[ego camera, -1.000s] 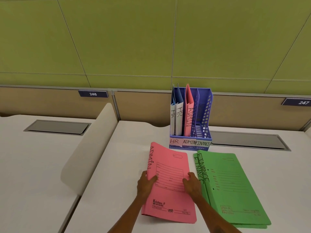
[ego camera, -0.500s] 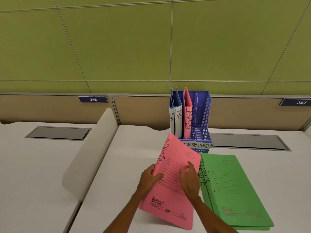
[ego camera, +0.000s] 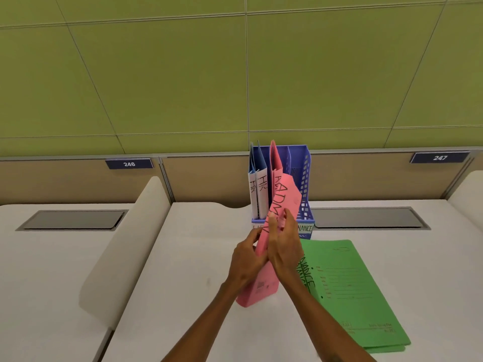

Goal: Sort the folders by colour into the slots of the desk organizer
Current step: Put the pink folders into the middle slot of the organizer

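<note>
Head view shows a pink ADMIN folder [ego camera: 271, 246] tipped up on edge over the bench [ego camera: 198, 283], pinched between the left hand [ego camera: 247, 259] and the right hand [ego camera: 283, 246], each closed flat on one face, its far end reaching toward the middle slot of the blue desk organizer [ego camera: 304, 178]. It looks light, thin card that will bow easily, so holding both faces near mid-length seems wise. Two green FINANCE folders [ego camera: 347, 291] lie flat at near right.

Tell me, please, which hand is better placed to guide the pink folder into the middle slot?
Probably the right hand: it grips the pink folder higher up, nearer the organizer; the left hand supports it lower down.
</note>
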Demonstrator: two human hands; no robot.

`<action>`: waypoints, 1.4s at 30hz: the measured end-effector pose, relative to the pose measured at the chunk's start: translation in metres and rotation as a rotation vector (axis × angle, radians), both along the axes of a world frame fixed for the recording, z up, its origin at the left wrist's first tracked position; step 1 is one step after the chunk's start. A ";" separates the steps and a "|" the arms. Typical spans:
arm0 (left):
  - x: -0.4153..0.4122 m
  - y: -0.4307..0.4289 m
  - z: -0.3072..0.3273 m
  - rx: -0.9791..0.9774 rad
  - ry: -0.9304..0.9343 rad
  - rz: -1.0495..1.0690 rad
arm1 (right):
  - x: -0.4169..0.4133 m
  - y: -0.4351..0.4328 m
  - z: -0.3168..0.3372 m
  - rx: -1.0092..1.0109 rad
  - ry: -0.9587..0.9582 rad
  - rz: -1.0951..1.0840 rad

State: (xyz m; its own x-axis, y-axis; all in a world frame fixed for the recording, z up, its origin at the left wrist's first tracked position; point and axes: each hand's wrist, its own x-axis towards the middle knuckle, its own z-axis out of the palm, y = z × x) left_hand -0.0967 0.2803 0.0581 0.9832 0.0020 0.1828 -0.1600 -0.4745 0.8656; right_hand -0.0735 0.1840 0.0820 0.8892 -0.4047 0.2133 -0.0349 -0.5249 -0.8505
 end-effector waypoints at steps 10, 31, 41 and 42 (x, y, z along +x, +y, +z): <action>0.006 -0.056 0.001 0.209 -0.285 0.062 | 0.014 -0.058 0.044 -0.079 0.267 0.007; 0.055 -0.104 0.033 0.040 -0.251 -0.061 | 0.045 -0.097 0.090 -0.033 -0.153 0.030; 0.080 -0.085 0.011 0.090 -0.167 -0.057 | 0.085 -0.095 0.105 0.018 -0.324 0.120; 0.083 -0.085 0.007 0.103 -0.149 -0.049 | 0.090 -0.093 0.103 0.010 -0.323 0.131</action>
